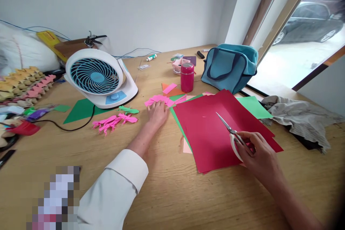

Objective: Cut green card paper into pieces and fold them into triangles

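My right hand (pixel 257 152) is closed around a pair of scissors (pixel 231 130) with a pale handle. Their thin blades point up and left above a stack of red paper sheets (pixel 212 133). At the end of my outstretched left arm, my left hand (pixel 157 114) rests with its fingers on a pile of pink paper pieces (pixel 159 99); its fingers look slightly apart. Left of that hand lie twisted pink paper shapes (pixel 114 122) and a few green paper shapes (pixel 128 110). Green sheets stick out from under the red stack.
A white fan (pixel 94 75) stands left, its black cord on the table. Behind the paper are a red flask (pixel 187 77) and a blue bag (pixel 229 66). A grey cloth (pixel 302 118) lies right. Egg cartons (pixel 24 86) and a red cup (pixel 25 128) sit far left.
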`<action>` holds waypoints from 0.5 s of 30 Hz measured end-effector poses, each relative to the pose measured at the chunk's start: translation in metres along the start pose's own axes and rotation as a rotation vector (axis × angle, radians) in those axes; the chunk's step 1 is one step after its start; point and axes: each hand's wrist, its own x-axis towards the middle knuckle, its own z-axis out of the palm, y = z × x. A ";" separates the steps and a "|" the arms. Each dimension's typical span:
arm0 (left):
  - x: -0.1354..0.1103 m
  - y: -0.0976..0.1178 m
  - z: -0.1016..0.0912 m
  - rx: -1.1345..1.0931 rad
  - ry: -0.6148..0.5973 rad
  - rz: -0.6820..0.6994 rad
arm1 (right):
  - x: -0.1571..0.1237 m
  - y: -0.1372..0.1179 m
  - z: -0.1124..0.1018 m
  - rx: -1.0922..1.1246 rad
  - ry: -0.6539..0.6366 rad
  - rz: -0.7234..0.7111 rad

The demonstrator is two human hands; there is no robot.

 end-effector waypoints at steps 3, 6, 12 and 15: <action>0.004 0.004 0.002 -0.016 -0.023 0.041 | 0.000 0.000 0.000 0.002 -0.008 0.002; 0.011 0.008 0.001 -0.017 -0.018 0.008 | 0.001 0.000 0.001 0.005 -0.016 -0.002; 0.029 0.023 -0.003 -0.037 0.019 0.073 | 0.001 0.000 0.001 0.003 0.007 -0.004; 0.036 0.031 -0.001 -0.056 -0.010 0.149 | 0.001 -0.001 0.001 0.009 -0.004 -0.014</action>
